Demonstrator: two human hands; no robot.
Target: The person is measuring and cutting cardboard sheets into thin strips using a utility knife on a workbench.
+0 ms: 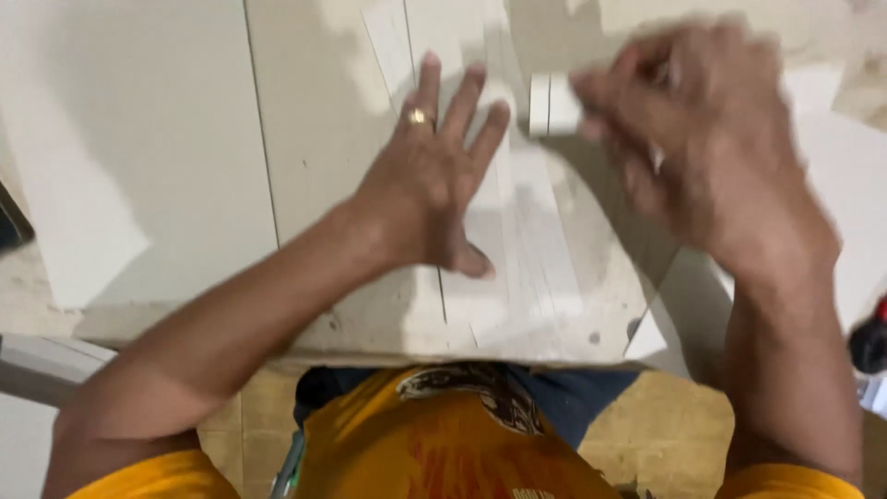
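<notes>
My left hand point(430, 180) lies flat with fingers spread on a long white strip point(540, 259) that rests on a pale, dusty work board point(342, 139). A gold ring sits on one finger. My right hand point(702, 139) is blurred with motion at the upper right, its fingertips pinching a small white block point(552, 103) just above the far end of the strip. Both forearms reach in from the bottom of the view, over an orange shirt.
A large white panel point(129, 157) covers the left of the bench. More white sheets point(850, 176) lie at the right. A dark object with red point(870, 342) sits at the right edge. Tan floor tiles point(665, 434) show below the bench edge.
</notes>
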